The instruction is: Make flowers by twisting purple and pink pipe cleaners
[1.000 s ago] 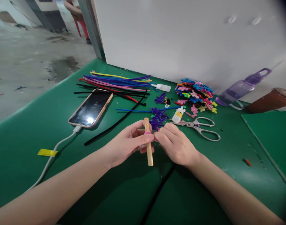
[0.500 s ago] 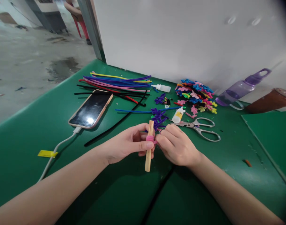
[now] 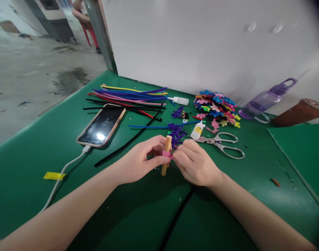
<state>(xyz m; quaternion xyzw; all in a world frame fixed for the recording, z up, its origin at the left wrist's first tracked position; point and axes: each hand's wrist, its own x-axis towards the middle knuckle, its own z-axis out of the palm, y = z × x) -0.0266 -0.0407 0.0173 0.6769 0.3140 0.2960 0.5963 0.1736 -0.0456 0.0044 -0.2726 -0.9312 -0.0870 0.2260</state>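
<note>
My left hand point(image 3: 141, 162) grips a short wooden stick point(image 3: 168, 142) between thumb and fingers. Around the stick's middle is wound a pink pipe cleaner point(image 3: 166, 153). Close on the right, my right hand point(image 3: 196, 162) is closed, its fingertips pinching the pink pipe cleaner's loose end. Just beyond the hands lie purple pipe-cleaner flowers point(image 3: 175, 130), partly hidden behind the stick and fingers. Scissors point(image 3: 214, 140) rest to the right, beside a small glue bottle point(image 3: 197, 130) with a yellow label.
Bundled pipe cleaners point(image 3: 130, 94) and a phone point(image 3: 101, 125) on a white cable lie left. A heap of colourful flowers point(image 3: 217, 106), a white squeeze bottle point(image 3: 180, 100), a purple water bottle point(image 3: 266, 99) and a brown cup point(image 3: 299, 113) stand toward the wall. A person sits far left.
The wooden stick has tipped, so its upper end now points more toward me and it looks shorter. Both hands keep their hold, and the view has shifted slightly.
</note>
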